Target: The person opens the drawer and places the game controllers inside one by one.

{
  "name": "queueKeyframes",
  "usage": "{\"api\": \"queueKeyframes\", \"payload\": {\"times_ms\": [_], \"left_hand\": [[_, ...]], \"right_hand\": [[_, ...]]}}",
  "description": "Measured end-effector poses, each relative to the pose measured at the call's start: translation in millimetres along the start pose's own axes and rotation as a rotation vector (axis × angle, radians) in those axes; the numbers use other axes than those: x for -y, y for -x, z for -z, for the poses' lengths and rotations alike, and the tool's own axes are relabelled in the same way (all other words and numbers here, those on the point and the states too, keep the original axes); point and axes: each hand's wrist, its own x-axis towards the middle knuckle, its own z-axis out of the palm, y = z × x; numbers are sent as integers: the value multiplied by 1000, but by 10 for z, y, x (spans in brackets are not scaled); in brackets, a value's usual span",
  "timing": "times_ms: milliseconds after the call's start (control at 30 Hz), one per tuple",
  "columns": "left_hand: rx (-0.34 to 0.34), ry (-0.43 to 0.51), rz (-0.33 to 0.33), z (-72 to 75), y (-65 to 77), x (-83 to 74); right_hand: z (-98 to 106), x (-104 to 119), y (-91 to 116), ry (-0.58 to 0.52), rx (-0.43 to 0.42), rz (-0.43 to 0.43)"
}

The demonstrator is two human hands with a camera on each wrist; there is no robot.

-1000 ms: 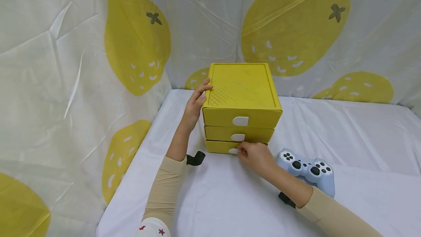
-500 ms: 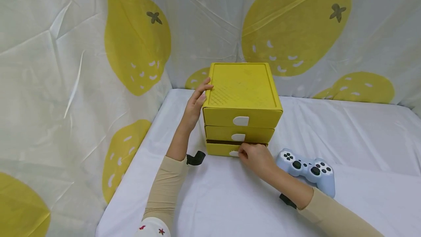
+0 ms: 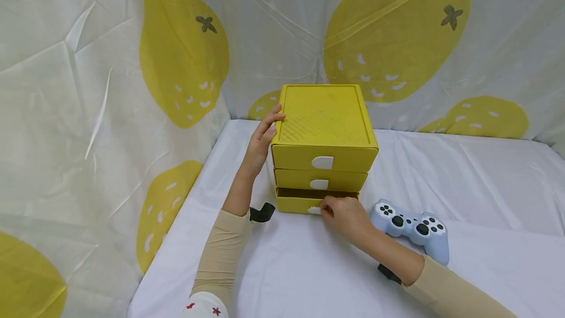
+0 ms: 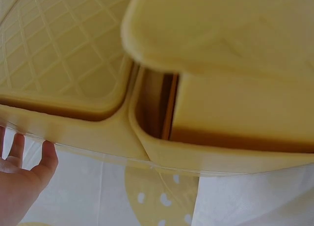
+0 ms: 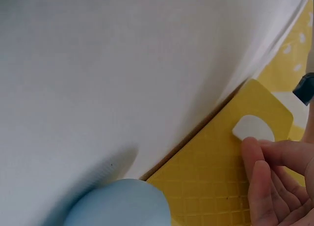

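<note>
A yellow three-drawer box (image 3: 328, 112) stands on the white cloth, each drawer front bearing a white tab handle. My left hand (image 3: 260, 144) rests against the box's left side, its fingers extended along the top edge; in the left wrist view the fingertips (image 4: 48, 155) touch the side wall. At the bottom drawer (image 3: 292, 204), my right hand (image 3: 347, 216) pinches the white tab handle (image 5: 252, 127) between thumb and finger. This drawer stands partly out, a dark gap showing above its front. The upper and middle drawers are closed.
A light blue game controller (image 3: 410, 229) lies right of the box, partly behind the right forearm. White cloth (image 3: 309, 269) covers the surface. A lemon-print curtain (image 3: 273, 38) hangs behind and to the left. Black camera mounts (image 3: 263, 212) show at the wrists.
The right hand has drawn the bottom drawer out a little toward me, from nearly closed to a visible opening. The left hand has stayed on the box's side.
</note>
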Motion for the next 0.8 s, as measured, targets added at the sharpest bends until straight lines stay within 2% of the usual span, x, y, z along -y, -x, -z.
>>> {"api": "queueKeyframes", "payload": {"times_ms": [167, 233, 433, 800], "left_hand": [[-3, 10, -4, 59, -27, 220], [-2, 16, -17, 66, -28, 253], [2, 22, -44, 66, -27, 278], [-12, 0, -25, 62, -31, 271]], "right_hand": [[10, 14, 32, -16, 12, -10], [17, 26, 42, -12, 10, -5], [34, 59, 65, -15, 5, 6], [79, 118, 109, -39, 45, -37]]}}
